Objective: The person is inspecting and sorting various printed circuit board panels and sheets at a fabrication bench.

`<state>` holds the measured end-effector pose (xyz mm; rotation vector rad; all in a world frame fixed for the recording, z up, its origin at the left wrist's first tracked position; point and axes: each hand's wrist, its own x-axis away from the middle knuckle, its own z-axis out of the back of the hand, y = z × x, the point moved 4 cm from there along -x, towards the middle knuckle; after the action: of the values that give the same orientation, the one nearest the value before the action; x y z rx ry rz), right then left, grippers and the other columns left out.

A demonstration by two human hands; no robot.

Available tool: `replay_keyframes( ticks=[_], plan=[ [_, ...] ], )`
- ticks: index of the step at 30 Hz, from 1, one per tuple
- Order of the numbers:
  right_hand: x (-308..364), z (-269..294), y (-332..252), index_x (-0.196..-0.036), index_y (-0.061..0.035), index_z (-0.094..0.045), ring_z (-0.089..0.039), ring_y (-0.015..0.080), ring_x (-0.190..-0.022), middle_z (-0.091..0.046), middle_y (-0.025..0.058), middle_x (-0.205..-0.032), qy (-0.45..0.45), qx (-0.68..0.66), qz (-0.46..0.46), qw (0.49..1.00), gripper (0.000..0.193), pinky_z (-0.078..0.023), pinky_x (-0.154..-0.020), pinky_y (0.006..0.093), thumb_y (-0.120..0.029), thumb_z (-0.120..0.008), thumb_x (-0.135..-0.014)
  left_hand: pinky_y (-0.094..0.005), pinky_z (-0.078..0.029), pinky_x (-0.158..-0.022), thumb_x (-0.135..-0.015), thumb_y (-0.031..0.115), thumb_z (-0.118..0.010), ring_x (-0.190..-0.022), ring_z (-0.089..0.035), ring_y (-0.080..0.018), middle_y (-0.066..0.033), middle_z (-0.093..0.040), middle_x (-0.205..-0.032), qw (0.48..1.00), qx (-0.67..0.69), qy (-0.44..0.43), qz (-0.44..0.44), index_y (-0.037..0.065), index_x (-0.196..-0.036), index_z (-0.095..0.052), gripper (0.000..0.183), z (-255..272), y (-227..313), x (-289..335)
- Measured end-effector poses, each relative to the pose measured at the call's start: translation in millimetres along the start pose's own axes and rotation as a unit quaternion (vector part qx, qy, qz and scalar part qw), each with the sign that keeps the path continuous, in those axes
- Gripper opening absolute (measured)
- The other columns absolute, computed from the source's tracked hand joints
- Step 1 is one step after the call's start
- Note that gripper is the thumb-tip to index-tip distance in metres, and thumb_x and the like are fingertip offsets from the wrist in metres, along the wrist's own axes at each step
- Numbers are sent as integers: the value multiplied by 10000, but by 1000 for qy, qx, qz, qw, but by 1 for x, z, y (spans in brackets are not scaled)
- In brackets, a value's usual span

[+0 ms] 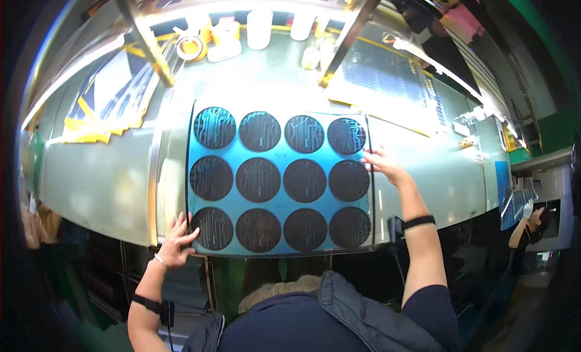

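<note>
A blue rectangular sheet (227, 153) with rows of dark round discs lies in front of me on the bench. Fine line patterns, like circuit tracks, show on the discs. At the sheet's near left corner is my left hand (175, 243), its fingers spread and the fingertips against the edge. My right hand (384, 164) reaches to the right edge near the far corner, fingers stretched out and touching the border. Neither hand shows a closed grip. Whether any fingertip goes under the sheet cannot be seen.
Metal posts (145, 40) rise at the back. Tape rolls (190, 47) and white containers (259, 30) stand along the far side. Yellow-edged sheets lie at the far left (112, 101) and far right (387, 79). A person (532, 222) holds a panel at the far right.
</note>
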<state>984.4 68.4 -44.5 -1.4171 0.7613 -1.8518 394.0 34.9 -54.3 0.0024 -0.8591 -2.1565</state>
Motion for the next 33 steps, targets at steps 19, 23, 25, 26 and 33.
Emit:
replay_keyframes(
  ticks=[19,23,25,26,33],
  plan=[
    [-107,-13,-41,-1302,-173,-405,-606,273,-549,-613,166,-664,190,445,158,861,425,-496,-649,390,-192,-447,-880,-505,-109,-1075,-525,-20,-705,-1345,-131,-373,-202,-189,-1441,999,0,12,38,107,-1330,-383,877,1,8,3],
    [-97,-17,-48,-1295,-163,-407,-618,326,-730,-619,208,-813,202,452,134,858,425,-478,-741,426,-194,-451,-873,-503,-134,-1072,-537,-5,-707,-1335,-175,-366,-183,-222,-1435,999,-4,20,45,108,-1308,-422,830,1,9,2],
    [-95,-17,-51,-1283,-131,-410,-587,366,-871,-600,226,-936,200,468,132,850,419,-451,-806,456,-194,-440,-869,-502,-135,-1072,-535,-4,-709,-1334,-177,-367,-183,-224,-1434,999,-4,20,42,107,-1308,-422,832,2,11,-1],
    [-96,-17,-50,-1283,-131,-410,-587,366,-871,-600,226,-936,199,468,131,851,419,-451,-806,456,-194,-440,-869,-497,-138,-1073,-534,-6,-709,-1333,-179,-368,-184,-223,-1435,999,0,20,44,106,-1308,-422,833,3,12,-1],
    [-108,-38,-51,-1193,-13,-452,-503,344,-1029,-557,204,-1048,208,605,156,752,418,-406,-875,418,-208,-445,-823,-465,-172,-1073,-560,53,-725,-1326,-215,-345,-175,-250,-1425,992,-39,70,95,86,-1334,-373,850,15,23,10]
  ],
)
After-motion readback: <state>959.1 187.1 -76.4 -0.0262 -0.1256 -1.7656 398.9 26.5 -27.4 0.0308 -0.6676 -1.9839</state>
